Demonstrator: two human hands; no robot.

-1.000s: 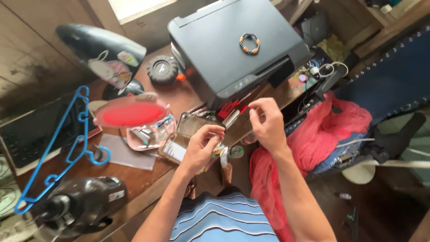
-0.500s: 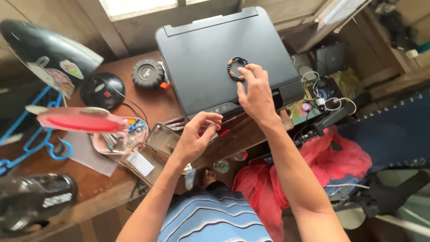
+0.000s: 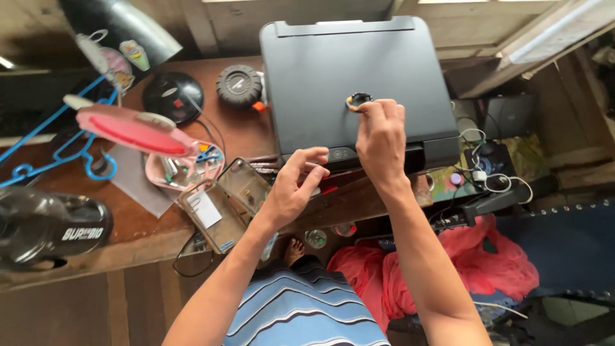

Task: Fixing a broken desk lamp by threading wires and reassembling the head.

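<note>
Your right hand [image 3: 379, 136] has moved up from the desk edge and now pinches the small beaded ring bracelet [image 3: 359, 99] lying on the flat black printer lid [image 3: 307, 77]. Your left hand [image 3: 296, 186], fingers loosely curled and empty, hovers at the printer's front edge.

Place: home work corner, cluttered.
Table [image 3: 138, 234]: worn brown wood, set against a plank wall.
Office gear: black printer [image 3: 352, 83] at the far edge.
Household items: pink desk lamp [image 3: 131, 128], blue clothes hanger [image 3: 38, 154], pink cloth [image 3: 487, 269].
Cabling: white chargers [image 3: 483, 176] at the right edge.
</note>
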